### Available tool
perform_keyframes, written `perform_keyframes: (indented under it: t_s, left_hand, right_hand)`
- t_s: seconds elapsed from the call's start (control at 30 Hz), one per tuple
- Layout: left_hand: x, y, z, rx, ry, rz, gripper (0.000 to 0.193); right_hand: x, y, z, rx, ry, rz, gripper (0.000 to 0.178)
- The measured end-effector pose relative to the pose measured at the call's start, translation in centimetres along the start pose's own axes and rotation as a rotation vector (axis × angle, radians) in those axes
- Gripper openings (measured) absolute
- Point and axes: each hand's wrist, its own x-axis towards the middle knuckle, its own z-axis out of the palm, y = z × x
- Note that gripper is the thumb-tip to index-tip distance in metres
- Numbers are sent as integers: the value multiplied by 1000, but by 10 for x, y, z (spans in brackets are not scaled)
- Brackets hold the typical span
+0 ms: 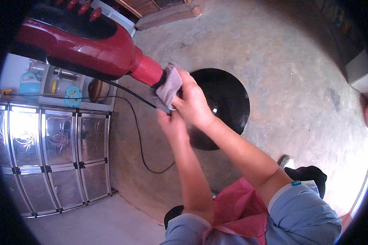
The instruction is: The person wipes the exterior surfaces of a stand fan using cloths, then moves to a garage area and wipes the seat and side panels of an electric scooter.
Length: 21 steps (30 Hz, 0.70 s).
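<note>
A grey-mauve cloth [170,88] is wrapped about the dark neck just below the red collar of a tall red and black stand, which looks like a pedestal fan [86,53]. My right hand [195,100] is closed over the cloth, pressing it against the neck. Lower down, my left hand [173,126] is slightly blurred, its curled fingers at the cloth's lower edge; part of its grip is hidden. The stand's round black base [229,106] rests on the floor beyond my hands. Red buttons [84,7] show on the stand's upper body.
A black power cord [140,143] loops from the stand across the concrete floor [286,85]. On the left stands a silver-framed cabinet [61,139], with a light blue jug [30,85] and other items on shelves above. Wooden furniture [167,16] lies at the far edge.
</note>
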Motion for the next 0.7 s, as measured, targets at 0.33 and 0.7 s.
perform_keyframes:
  t_s: [0.33,0.7]
  left_hand:
    - [2,-42,5,-34,-11,-105,44]
    - [-4,38,8,-147,-36,276,40]
  right_hand:
    - [-11,59,-12,151,-207,39,59]
    - [5,-39,-11,146,-83,-1,73]
